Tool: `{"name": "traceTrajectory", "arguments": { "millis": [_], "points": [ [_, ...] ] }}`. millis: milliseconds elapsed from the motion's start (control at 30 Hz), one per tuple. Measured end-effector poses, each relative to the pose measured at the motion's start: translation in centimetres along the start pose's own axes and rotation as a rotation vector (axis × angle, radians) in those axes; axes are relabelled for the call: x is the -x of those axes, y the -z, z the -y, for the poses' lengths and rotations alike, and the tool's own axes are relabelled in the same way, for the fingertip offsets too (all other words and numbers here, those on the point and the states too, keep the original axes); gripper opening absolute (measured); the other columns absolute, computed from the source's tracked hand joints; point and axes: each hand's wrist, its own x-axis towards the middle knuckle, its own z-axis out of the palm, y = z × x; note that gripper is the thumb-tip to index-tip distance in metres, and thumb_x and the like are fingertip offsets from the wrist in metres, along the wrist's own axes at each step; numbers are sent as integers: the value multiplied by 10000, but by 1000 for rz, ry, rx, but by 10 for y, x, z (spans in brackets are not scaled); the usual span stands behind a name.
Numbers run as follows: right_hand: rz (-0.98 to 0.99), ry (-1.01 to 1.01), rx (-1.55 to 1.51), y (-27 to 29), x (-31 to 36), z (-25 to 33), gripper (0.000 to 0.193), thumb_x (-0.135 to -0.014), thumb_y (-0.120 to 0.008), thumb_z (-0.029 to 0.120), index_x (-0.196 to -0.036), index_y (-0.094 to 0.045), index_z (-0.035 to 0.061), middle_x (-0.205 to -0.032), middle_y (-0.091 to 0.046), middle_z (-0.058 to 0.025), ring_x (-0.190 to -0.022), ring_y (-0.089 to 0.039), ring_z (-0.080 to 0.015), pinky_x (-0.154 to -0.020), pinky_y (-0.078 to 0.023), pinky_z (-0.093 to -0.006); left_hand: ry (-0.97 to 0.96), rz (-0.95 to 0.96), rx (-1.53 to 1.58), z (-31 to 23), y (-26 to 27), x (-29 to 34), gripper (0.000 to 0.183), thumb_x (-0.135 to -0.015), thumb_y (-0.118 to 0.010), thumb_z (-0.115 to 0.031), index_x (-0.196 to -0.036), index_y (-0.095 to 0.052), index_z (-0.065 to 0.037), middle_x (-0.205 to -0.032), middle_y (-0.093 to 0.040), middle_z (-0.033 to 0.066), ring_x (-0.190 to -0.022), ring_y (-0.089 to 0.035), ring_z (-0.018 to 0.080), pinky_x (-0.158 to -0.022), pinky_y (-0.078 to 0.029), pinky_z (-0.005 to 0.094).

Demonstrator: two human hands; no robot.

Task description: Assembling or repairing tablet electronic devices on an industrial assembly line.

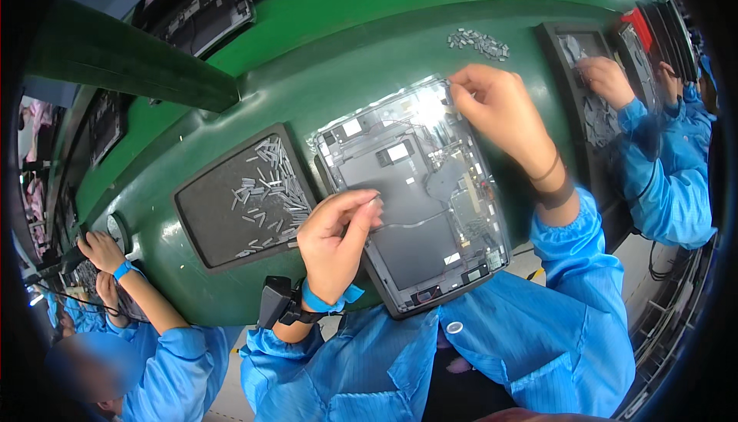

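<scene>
An opened laptop base [415, 245] lies in front of me on the green bench, its dark casing, circuit boards and cables exposed. My left hand [336, 241] hovers over its left part with thumb and fingers pinched together. Whatever may be between those fingertips is too small to make out. At the laptop's far right corner, my right hand [496, 107] is closed in a pinch near the edge, with its fingertips bent down. Its fingers hide anything they hold. Left of the laptop rests a dark tray [211, 214] with many loose small grey strips [269, 187] in it.
A pile of small grey pieces [478, 44] lies on the green bench [338, 76] beyond the laptop. A green post [154, 61] rises at the far left. Co-workers' hands work at both sides, one over a dark tray [573, 107] on the right.
</scene>
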Motion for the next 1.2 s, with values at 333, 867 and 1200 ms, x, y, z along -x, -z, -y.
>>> {"name": "traceTrajectory", "arguments": {
  "millis": [333,867,1200],
  "points": [
    [-159,199,435,-21,-3,3,124,-784,-647,102,-758,-589,-4,-645,-612,-200,-604,-617,-400,-546,-503,-445,15,-14,-1,-1,0,0,162,-929,-622,-3,-1075,-634,66,-936,-688,138,-827,-670,178,-716,-570,296],
    [-153,211,378,-18,5,2,85,-803,-623,68,-804,-608,-15,-664,-621,-210,-621,-634,-383,-551,-506,-421,-16,-20,56,4,1,2,166,-925,-622,7,-1077,-650,67,-960,-683,129,-832,-678,171,-722,-577,287],
    [-332,359,273,2,14,29,138,-827,-669,75,-937,-699,-4,-891,-691,-146,-706,-656,-254,-625,-515,-341,43,63,161,-18,-7,-7,239,-937,-588,28,-1167,-584,94,-977,-695,201,-852,-690,227,-746,-584,327]
  ]
}}
